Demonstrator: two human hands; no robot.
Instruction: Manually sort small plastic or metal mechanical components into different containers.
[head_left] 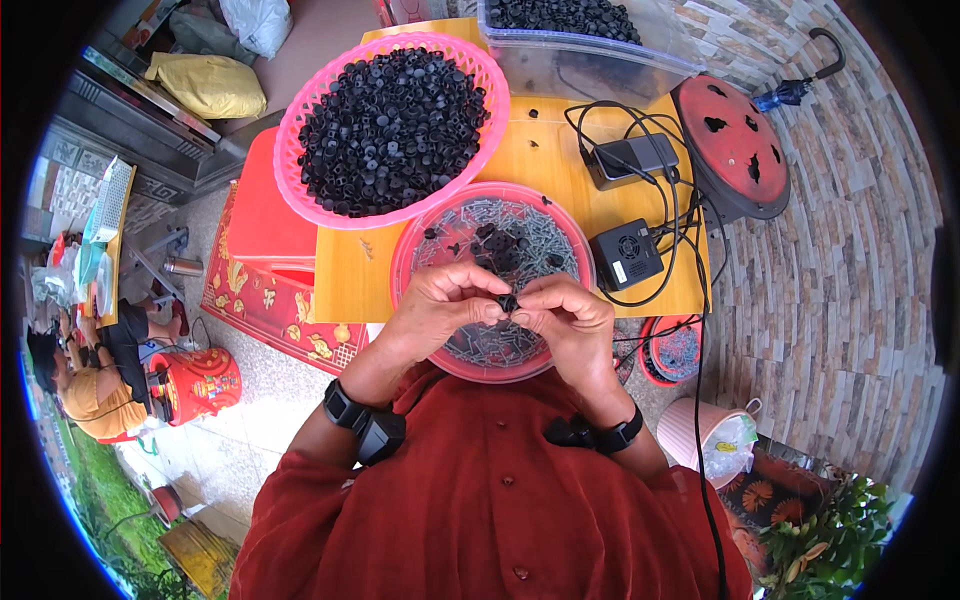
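Over a red-rimmed round basin (402,258), my left hand (440,312) and my right hand (572,322) meet fingertip to fingertip. Both pinch one small black plastic part (508,302) between thumb and forefinger. Whether a screw is also in the pinch, I cannot tell. Many silvery screws (545,232) lie loose in the basin, with a cluster of black plastic parts (497,247) on top of them near its middle. Beyond the basin to the left, a pink plastic basket (287,165) is heaped with similar black parts (395,130).
On the yellow table (545,150) stand two black boxes, one upper (632,160) and one lower (627,255), with tangled cables. A clear bin (590,70) of black parts is at the back. A red stool (268,215) is left; another person (105,385) sits far left.
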